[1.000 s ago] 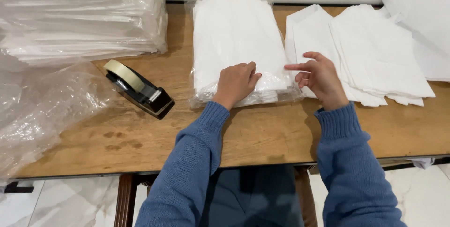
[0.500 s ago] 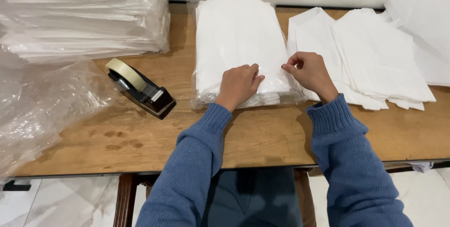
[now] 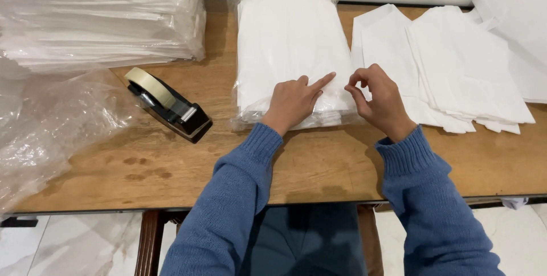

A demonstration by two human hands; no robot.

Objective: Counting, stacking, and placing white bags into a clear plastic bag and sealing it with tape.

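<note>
Left hand (image 3: 293,100) lies flat on the bagged stack of white cloth (image 3: 290,42), forefinger stretched along its near right edge. Right hand (image 3: 379,100) sits just beside, fingers curled and pinched at that same corner — whether it grips the plastic, cannot tell. The stack rests mid-table (image 3: 171,168). Tape dispenser (image 3: 168,105) to the left — loose white sheets (image 3: 456,65) to the right.

A wrapped stack of cloths (image 3: 290,48) lies mid-bench (image 3: 171,168), reaching to the back edge; both hands rest on its near end; loose folded cloths (image 3: 456,65) spread toward the right edge; a tape dispenser (image 3: 168,105) sits left of the stack; bagged piles (image 3: 97,17) fill the back-left corner; crumpled wrap (image 3: 51,122) covers the left edge.
</note>
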